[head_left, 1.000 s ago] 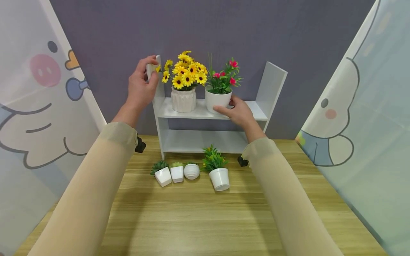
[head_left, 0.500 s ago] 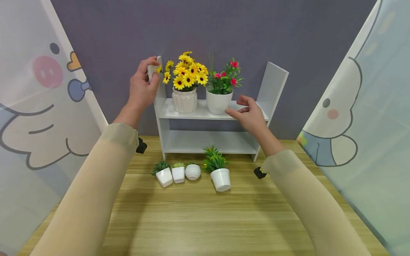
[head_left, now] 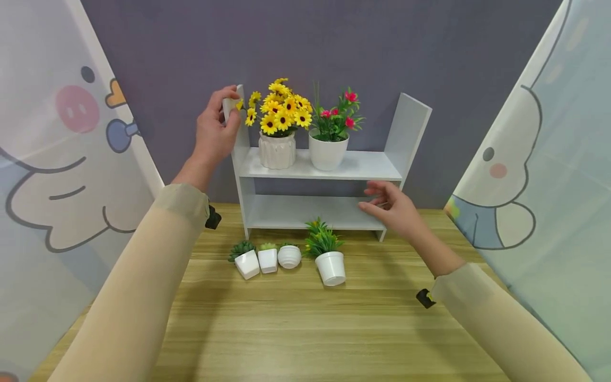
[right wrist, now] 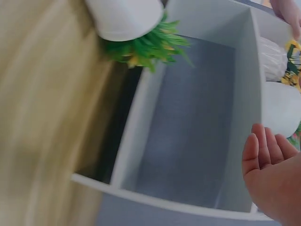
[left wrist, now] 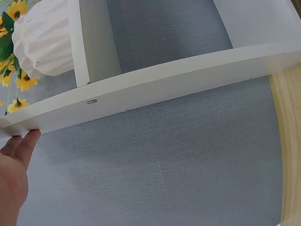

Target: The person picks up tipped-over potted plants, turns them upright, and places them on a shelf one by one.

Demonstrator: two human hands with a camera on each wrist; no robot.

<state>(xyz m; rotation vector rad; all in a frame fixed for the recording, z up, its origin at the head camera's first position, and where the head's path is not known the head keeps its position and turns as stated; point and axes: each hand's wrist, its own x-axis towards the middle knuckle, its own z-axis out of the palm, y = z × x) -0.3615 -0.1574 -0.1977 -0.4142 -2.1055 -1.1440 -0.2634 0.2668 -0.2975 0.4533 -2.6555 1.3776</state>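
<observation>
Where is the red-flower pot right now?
In the head view, the red-flower pot stands on the shelf's upper board, right of the sunflower pot.

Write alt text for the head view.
A left hand grips a white shelf's upright while the right hand hovers open before its lower tier. Two flower pots stand on top; four small potted plants sit on the table.

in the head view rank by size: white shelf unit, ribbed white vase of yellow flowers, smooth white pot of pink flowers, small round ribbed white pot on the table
1. White shelf unit, by far the largest.
2. Ribbed white vase of yellow flowers and smooth white pot of pink flowers: too alike to rank.
3. Small round ribbed white pot, smallest, though it is nearer the camera.
</observation>
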